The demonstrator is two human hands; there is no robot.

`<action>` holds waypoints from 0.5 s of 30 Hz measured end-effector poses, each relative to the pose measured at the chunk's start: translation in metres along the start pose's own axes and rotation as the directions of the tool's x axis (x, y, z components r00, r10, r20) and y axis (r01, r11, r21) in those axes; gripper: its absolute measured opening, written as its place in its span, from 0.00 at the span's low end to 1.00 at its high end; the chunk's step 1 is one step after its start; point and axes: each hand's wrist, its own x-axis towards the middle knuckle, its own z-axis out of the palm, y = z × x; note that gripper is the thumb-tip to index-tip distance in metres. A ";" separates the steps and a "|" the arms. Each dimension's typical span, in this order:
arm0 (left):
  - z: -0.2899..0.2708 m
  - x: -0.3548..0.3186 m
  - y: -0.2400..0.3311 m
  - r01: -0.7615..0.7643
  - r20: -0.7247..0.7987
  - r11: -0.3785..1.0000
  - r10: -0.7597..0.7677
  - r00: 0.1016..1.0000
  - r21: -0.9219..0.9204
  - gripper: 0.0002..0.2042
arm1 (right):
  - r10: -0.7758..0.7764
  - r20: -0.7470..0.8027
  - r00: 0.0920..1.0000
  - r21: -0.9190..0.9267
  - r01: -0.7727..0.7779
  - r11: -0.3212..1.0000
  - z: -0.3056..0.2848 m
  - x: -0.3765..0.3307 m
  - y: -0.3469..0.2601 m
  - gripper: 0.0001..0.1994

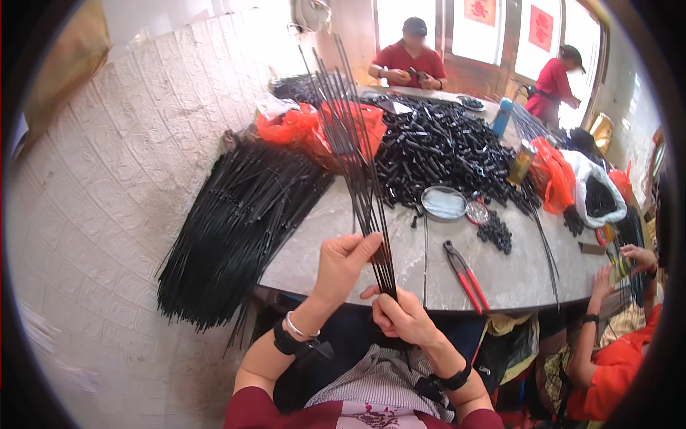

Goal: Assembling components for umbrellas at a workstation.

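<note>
Left of the red-handled pliers [464,277], the left hand [344,264] pinches the thin black rods [370,207] and the right hand [401,314] encloses them lower down, where a firm hold should best control their splaying tops.

rods [362,179]: black | table [343,250]: grey, faintly mottled | heap of tubes [429,146]: black | pliers [469,280]: red handles, dark head | plastic bags [289,130]: bright orange-red | bottle [502,118]: blue | can [523,164]: gold | mask [444,205]: pale blue | sleeves [251,406]: maroon | apron [375,379]: fine grey-and-white pattern | bracelet [293,325]: silver | wristbands [287,339]: black | wall [143,129]: off-white, brick-like pattern | posters [541,28]: red | co-worker's shirt [407,68]: red
</note>
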 end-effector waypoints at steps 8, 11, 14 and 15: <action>0.007 -0.008 0.005 0.063 0.121 0.996 -0.055 0.991 -0.068 0.12 | -0.011 -0.045 0.999 0.023 0.012 1.000 0.000 -0.004 0.014 0.13; 0.007 -0.007 0.009 0.032 0.112 0.999 -0.029 0.993 -0.029 0.11 | -0.061 -0.122 0.991 0.024 0.065 0.998 0.000 -0.004 0.015 0.13; 0.008 -0.007 0.009 0.051 0.090 0.997 -0.046 0.995 -0.061 0.11 | -0.071 -0.136 0.988 0.027 0.075 0.997 0.004 -0.004 0.011 0.14; 0.008 -0.007 0.009 0.059 0.085 0.995 -0.052 0.995 -0.077 0.11 | -0.071 -0.153 0.986 0.021 0.075 0.997 0.005 -0.004 0.010 0.14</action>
